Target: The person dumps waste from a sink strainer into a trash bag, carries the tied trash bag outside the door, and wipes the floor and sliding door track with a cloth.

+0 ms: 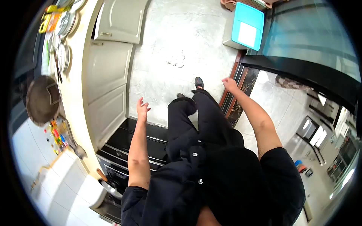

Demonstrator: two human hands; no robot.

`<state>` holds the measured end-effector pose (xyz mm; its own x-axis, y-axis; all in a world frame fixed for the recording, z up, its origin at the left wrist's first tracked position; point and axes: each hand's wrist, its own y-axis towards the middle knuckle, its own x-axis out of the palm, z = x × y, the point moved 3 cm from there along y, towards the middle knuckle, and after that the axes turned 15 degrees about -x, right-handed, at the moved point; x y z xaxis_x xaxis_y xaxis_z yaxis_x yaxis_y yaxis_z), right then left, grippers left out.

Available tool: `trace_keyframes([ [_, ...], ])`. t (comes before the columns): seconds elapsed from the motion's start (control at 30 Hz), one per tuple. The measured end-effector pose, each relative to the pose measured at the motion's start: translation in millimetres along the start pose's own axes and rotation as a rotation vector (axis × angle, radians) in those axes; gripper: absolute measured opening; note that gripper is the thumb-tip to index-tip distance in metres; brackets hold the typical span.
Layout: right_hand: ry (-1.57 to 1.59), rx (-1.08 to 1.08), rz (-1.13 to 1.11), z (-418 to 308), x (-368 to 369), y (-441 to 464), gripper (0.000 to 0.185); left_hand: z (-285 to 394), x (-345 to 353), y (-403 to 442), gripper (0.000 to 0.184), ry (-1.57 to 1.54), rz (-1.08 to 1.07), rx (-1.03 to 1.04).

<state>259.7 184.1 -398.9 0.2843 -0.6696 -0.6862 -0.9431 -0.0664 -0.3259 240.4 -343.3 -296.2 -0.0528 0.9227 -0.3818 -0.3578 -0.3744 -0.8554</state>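
Observation:
My left hand (143, 109) is held out in the air at the left, fingers apart and slightly bent, with nothing in it. Behind it are the white cabinet doors (107, 107) and the black drawer fronts. On the right, my right hand (229, 84) hangs over the dark doorway threshold (241, 88); its fingers are curled partly together and no object shows in it. Between the hands are my black trousers and a dark shoe (199, 82) on the grey floor.
A counter on the left holds a dark pan (42, 100), stacked plates (65, 58) and small bottles (57, 136). A bin with a turquoise lid (257, 22) stands at the upper right beside the glass door (309, 35). A white-edged patch (180, 60) marks the floor ahead.

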Motion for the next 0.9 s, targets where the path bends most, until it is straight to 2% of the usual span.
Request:
trace_keyframes([
  [0.07, 0.261, 0.194, -0.037, -37.4, -5.5, 24.6, 0.021, 16.8, 1.2, 17.1, 0.055, 0.05, -0.034, -0.004],
  [0.2, 0.464, 0.336, 0.018, -72.3, 7.6, 46.0, 0.023, 60.8, 7.2, 51.8, 0.055, 0.161, -0.138, 0.039],
  [0.27, 0.736, 0.579, 0.099, -87.8, 24.5, 43.8, 0.025, 85.3, 7.1, 74.8, 0.054, 0.248, -0.191, 0.096],
  [0.37, 0.895, 0.73, 0.216, -89.2, 63.2, 30.4, 0.025, 122.1, 11.1, 125.4, 0.051, 0.364, -0.238, 0.148],
  [0.43, 1.077, 0.846, 0.359, -92.4, 95.9, 22.3, 0.026, 137.1, 14.9, 169.6, 0.043, 0.621, -0.261, 0.256],
  [0.47, 1.09, 0.873, 0.375, -97.9, 118.4, 17.1, 0.026, 140.1, 10.7, 186.2, 0.043, 0.651, -0.275, 0.25],
  [0.53, 1.08, 0.942, 0.364, -102.6, 152.9, 27.4, 0.027, 167.2, 23.4, 212.8, 0.037, 0.839, -0.233, 0.49],
  [0.57, 1.078, 0.944, 0.37, -104.7, 171.9, 32.6, 0.028, 177.2, 27.1, 222.1, 0.035, 0.865, -0.282, 0.595],
  [0.6, 1.091, 0.967, 0.378, -108.6, 193.6, 40.7, 0.028, 179.8, 28.7, 232.7, 0.035, 0.89, -0.294, 0.589],
  [0.67, 0.963, 0.894, 0.31, -106.1, 227.4, 71.2, 0.028, 188.2, 50.2, 253.4, 0.031, 0.977, -0.336, 0.712],
  [0.73, 0.909, 0.859, 0.328, -108.0, 262.8, 100.9, 0.029, 178.7, 69.8, 283.3, 0.029, 1.012, -0.393, 0.723],
  [0.87, 0.382, 0.475, 0.233, -75.2, 342.7, 166.4, 0.033, 149.0, 130.2, 353.2, 0.031, 1.173, -0.458, 0.715],
  [0.9, 0.405, 0.485, 0.305, -62.8, 368.2, 180.0, 0.033, 139.2, 148.5, 371.8, 0.032, 1.224, -0.476, 0.748],
])
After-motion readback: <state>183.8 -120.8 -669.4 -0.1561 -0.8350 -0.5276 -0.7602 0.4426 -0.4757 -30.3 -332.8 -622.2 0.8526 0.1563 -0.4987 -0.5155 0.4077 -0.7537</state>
